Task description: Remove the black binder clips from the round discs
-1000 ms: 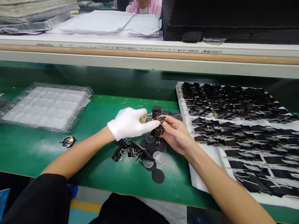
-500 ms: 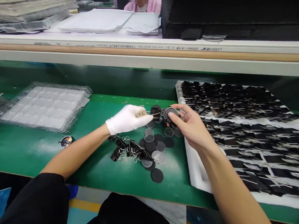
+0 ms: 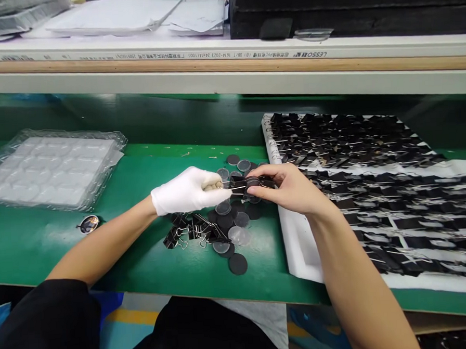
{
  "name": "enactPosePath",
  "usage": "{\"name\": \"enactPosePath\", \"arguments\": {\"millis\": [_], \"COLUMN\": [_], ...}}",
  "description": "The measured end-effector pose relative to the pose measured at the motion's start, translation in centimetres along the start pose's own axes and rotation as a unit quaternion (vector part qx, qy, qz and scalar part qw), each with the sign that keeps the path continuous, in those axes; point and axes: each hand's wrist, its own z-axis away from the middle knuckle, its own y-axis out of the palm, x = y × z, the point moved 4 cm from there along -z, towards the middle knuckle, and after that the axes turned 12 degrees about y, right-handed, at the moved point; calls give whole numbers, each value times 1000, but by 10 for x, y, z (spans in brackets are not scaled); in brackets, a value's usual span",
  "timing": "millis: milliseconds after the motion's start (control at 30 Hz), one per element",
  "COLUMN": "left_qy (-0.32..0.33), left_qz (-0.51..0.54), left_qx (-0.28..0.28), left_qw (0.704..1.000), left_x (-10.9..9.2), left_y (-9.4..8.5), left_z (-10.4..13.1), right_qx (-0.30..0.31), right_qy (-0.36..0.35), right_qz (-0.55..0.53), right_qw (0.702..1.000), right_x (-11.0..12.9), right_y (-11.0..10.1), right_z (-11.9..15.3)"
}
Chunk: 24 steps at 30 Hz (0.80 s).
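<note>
My left hand, in a white glove, pinches the wire handles of a black binder clip. Bare fingers of my right hand close around a small round black part, held edge-on against the clip's mouth; how far the clip sits over it I cannot tell. Beneath both hands lie black discs and clear discs on the green table. A heap of binder clips lies just below my left hand.
On the right, white foam trays hold rows of clipped black parts. A clear blister tray lies at left, near a small round shiny part. A shelf edge crosses behind, with papers above.
The round part, earlier showing its flat face beside the clip, is now turned edge-on and brought against the clip. My right fingers have shifted around it. The whole view has moved slightly.
</note>
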Motion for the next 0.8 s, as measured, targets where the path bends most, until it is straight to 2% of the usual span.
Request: {"name": "enactPosePath", "arguments": {"millis": [100,200,300,367,467,533,567,633,700,800], "left_qy": [0,10,9,-34,-121,-132,-122,-99,-85,-66], "left_qz": [-1,-31,-41,39,192,225,229,228,212,155], "left_qx": [11,-19,-54,-45,7,19,10,-24,-43,-43], "left_qw": [1000,999,998,998,974,965,966,968,972,985], "left_x": [0,1,3,7,9,8,7,10,15,23], "left_y": [1,-3,-7,-6,2,4,4,0,-2,-5], "left_z": [0,1,0,0,0,-1,-1,-4,-6,-9], "right_qx": [-3,-14,-77,-150,-242,-276,-282,-274,-239,-168], "right_qy": [-14,-29,-94,-184,-299,-336,-338,-301,-224,-93], "right_qz": [5,8,30,84,207,264,279,281,237,83], "right_qw": [1000,999,992,968,899,861,853,869,915,978], "right_x": [2,3,6,9,13,14,14,12,6,-8], "right_y": [3,5,4,5,12,17,18,17,13,9], "right_z": [0,0,2,6,15,19,20,18,11,1]}}
